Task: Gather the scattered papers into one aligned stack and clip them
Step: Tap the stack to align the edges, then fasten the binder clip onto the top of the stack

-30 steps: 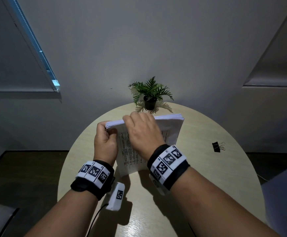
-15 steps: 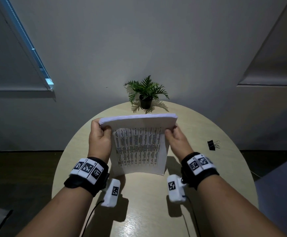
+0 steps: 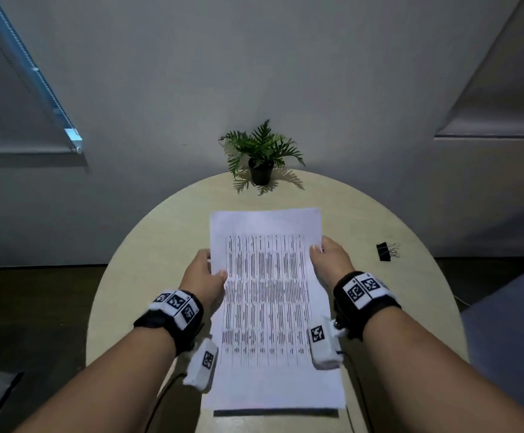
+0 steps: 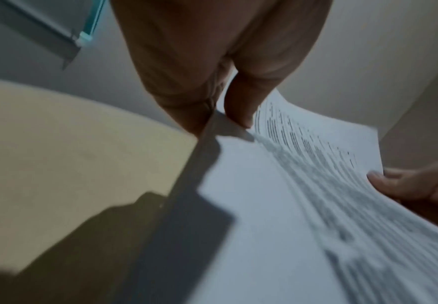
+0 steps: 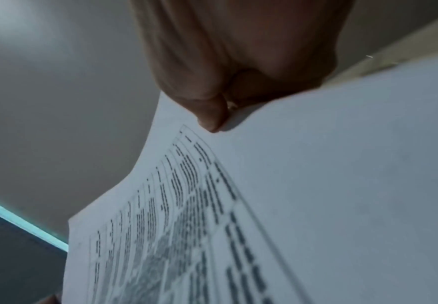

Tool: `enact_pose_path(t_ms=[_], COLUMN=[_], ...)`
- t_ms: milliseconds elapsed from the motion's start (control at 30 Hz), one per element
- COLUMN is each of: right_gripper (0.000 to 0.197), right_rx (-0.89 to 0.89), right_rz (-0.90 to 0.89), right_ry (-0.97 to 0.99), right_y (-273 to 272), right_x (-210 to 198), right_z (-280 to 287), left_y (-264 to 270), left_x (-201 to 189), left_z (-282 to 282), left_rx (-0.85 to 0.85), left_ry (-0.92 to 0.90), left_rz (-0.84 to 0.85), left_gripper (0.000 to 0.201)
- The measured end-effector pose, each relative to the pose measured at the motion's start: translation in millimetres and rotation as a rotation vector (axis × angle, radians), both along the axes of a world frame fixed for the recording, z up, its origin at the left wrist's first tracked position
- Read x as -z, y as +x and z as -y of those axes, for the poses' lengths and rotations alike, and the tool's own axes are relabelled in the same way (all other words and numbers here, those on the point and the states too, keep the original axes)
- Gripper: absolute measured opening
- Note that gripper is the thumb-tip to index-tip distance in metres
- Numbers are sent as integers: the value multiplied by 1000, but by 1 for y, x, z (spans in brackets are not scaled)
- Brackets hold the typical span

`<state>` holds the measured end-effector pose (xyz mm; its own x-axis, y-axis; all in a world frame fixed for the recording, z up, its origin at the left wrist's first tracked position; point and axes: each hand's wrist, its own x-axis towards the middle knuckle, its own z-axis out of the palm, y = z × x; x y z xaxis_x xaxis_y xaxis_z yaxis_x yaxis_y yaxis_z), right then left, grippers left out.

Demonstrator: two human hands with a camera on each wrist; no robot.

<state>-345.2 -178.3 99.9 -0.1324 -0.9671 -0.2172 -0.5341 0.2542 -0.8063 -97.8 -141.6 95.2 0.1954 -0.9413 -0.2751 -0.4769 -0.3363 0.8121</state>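
Observation:
A stack of white printed papers (image 3: 270,295) is held almost flat just above the round table, its shadow showing under the near edge. My left hand (image 3: 207,275) pinches its left edge, thumb on top (image 4: 238,107). On the opposite edge my right hand (image 3: 329,257) pinches the sheets, thumb on top (image 5: 210,117), fingers underneath. The top sheet (image 5: 212,226) carries a table of dark text. A black binder clip (image 3: 385,251) lies on the table to the right, apart from both hands.
A small potted fern (image 3: 262,157) stands at the table's far edge, just beyond the papers. The beige round table (image 3: 148,245) is bare to the left. Grey walls rise behind; dark floor lies on both sides.
The stack stood upright on its edge with my right hand over its top; my right hand moved to the right edge, and both hands have tilted the stack down nearly flat toward me.

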Motion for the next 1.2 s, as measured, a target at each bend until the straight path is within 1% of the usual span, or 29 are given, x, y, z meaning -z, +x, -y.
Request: enact_pose_path(t_ms=[67,133,200,267,300,333,367,400,467,500,567,633,700,733,767,800,833,867,900,933,1000,1067,1133,1200], right_gripper=[32,33,35,36,36,36,36,36,37,37,37,35,29,23,18,20,23,22,20,19,26,32,36,41], right_rx=[-36,-50,-39,-14,1,15,24,27,27,33,60,81,75,68,77,98,150,232,322,412,594,765,809,784], right_rz=[-74,-76,-56,-43,-32,-21,-17,-16,-11,0,33,58,63,63,67,53,63,88,72,24,-88,-100,-105,-129], right_ry=[115,195,251,274,279,283,288,289,286,289,294,288,282,281,278,265,233,197,164,118,61,58,109,210], right_y=[-7,-11,-14,-16,-17,-18,-19,-20,-21,-21,-22,-23,-25,-27,-29,-34,-40,-48,-59,-71,-99,-123,-138,-146], right_x=[31,57,78,91,96,100,102,104,108,109,112,116,118,120,119,119,118,116,112,108,97,89,90,92], right_z=[-12,-28,-40,-45,-45,-45,-44,-43,-42,-42,-43,-43,-42,-40,-36,-30,-23,-14,-2,11,36,59,74,84], left_y=[-2,-5,-10,-16,-18,-20,-22,-26,-38,-45,-55,-63,-67,-67,-67,-66,-64,-63,-62,-61,-58,-56,-54,-54], left_x=[26,52,69,75,76,80,81,80,74,70,73,77,80,82,84,88,92,96,101,106,115,122,124,124], left_z=[-7,-15,-19,-15,-11,-4,3,11,29,38,54,66,76,80,83,86,89,92,94,96,99,102,103,103], left_rx=[47,93,146,177,167,152,150,176,314,393,534,648,697,697,689,673,653,634,620,606,573,544,532,541], left_ry=[141,235,321,376,372,330,262,165,4,-28,11,134,260,285,286,269,248,228,215,207,195,177,162,153], left_rz=[61,117,166,210,224,253,306,389,571,627,708,779,773,749,734,731,734,736,739,742,731,704,688,685], left_gripper=[29,29,27,23,31,47,65,75,71,67,58,47,29,22,20,20,21,22,22,20,16,15,17,21])
